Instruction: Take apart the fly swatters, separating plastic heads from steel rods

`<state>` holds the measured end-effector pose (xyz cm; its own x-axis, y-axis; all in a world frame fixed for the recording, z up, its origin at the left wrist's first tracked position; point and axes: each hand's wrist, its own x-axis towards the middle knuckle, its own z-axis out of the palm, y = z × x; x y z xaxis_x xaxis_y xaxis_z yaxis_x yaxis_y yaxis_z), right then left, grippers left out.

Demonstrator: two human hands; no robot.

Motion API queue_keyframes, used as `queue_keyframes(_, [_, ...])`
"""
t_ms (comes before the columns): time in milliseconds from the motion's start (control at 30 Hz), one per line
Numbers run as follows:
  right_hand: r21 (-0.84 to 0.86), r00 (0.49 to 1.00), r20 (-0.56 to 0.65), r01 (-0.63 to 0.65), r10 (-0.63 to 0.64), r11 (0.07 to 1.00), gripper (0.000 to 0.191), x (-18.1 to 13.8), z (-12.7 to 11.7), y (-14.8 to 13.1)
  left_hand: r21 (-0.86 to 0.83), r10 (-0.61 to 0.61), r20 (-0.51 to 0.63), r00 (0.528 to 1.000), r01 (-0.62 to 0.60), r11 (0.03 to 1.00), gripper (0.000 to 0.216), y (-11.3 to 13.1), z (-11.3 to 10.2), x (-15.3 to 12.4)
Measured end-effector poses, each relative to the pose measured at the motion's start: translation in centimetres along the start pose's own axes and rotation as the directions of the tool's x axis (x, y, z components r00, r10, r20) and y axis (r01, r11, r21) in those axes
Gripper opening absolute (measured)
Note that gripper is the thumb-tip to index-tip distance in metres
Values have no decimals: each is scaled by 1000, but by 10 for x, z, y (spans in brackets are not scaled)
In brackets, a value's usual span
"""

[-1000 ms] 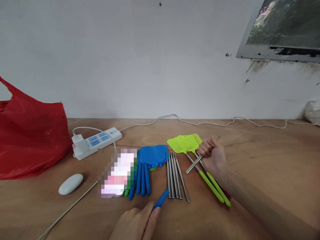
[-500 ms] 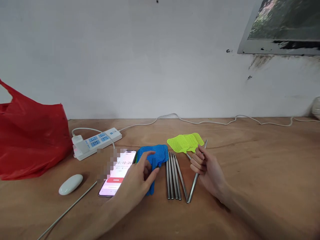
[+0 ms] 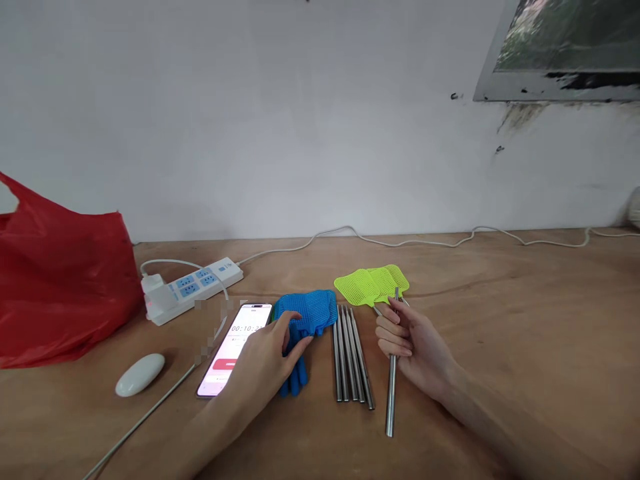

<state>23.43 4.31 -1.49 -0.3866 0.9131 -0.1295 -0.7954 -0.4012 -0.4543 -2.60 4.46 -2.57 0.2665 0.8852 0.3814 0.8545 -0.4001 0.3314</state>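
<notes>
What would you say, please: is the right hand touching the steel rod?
Touching: the head view shows the right hand closed around the steel rod.

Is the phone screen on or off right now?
On. The phone lies face up with its screen lit, showing a timer readout and a red button.

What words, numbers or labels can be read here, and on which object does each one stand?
"00:10:2" on the phone screen; the last digit is hidden by the left hand.
Red button on the phone: lettering too small to read.
Power strip: markings too small to read.
Steel rod in the right hand: no text.
</notes>
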Motion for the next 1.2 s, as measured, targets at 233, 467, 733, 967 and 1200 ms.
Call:
queue_keyframes(233, [-50,1000,4,-4,4,999,24,-7,5,5,154,2,-4,1000,-1,988,33,0,-2,-6])
queue_keyframes(467, [-221,997,-40,51,-61,974,27,-8,7,5,126,39,64,997,-47,991,25,7,-10,-9])
queue_keyframes(733, [-259,999,-28,-29,22,965,26,-10,8,0,64,148,50,988,-151,986,18,7,-11,-11])
queue_keyframes(967, [-359,1000,-20,-6,-2,933,27,-11,8,2,21,181,66,981,-183,983,21,9,-12,-10])
queue_keyframes(1200, [-409,994,-13,-101,105,907,17,-14,14,-1,-41,169,28,985,-168,985,25,9,-18,-9])
